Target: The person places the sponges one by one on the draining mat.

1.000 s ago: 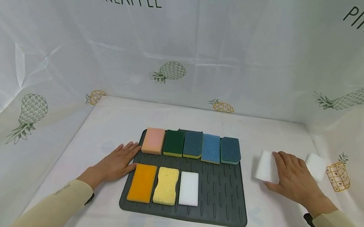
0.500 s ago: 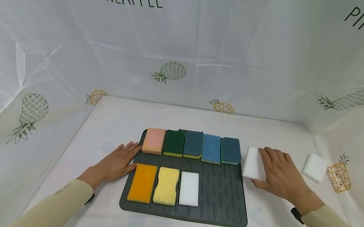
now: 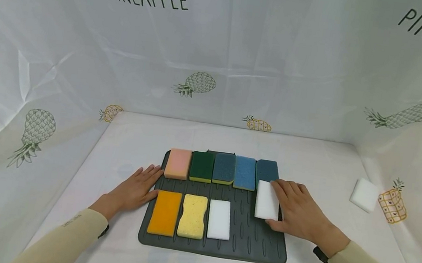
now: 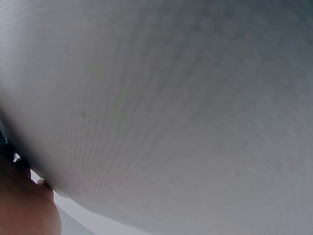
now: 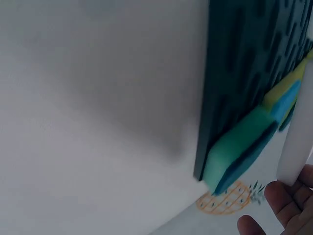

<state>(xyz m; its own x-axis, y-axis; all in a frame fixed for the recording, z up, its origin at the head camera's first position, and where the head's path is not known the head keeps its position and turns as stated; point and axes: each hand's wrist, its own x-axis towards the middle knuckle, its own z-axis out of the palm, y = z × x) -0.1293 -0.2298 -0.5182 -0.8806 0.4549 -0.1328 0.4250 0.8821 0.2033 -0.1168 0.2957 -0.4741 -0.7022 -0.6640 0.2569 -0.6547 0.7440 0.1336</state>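
Note:
My right hand (image 3: 302, 212) grips a white sponge (image 3: 267, 200) by its right side, thumb near and fingers far. The sponge is over the right part of the dark grey ribbed mat (image 3: 215, 250) and covers the near end of a dark blue scouring sponge (image 3: 267, 170). In the right wrist view the same white sponge (image 5: 296, 127) is pinched at the fingertips, raised off the mat. My left hand (image 3: 135, 189) lies flat with fingers spread at the mat's left edge. The left wrist view is mostly a blurred pale surface, with a bit of skin (image 4: 29, 213) at lower left.
Along the mat's far edge stand pink (image 3: 177, 163), green (image 3: 201, 166) and several blue sponges. An orange sponge (image 3: 164, 212), a yellow sponge (image 3: 192, 216) and a white one (image 3: 219, 219) form a near row. Another white sponge (image 3: 364, 195) lies at the right.
My right hand has carried the white sponge leftward from the table at the right to over the mat. The left hand has stayed where it was.

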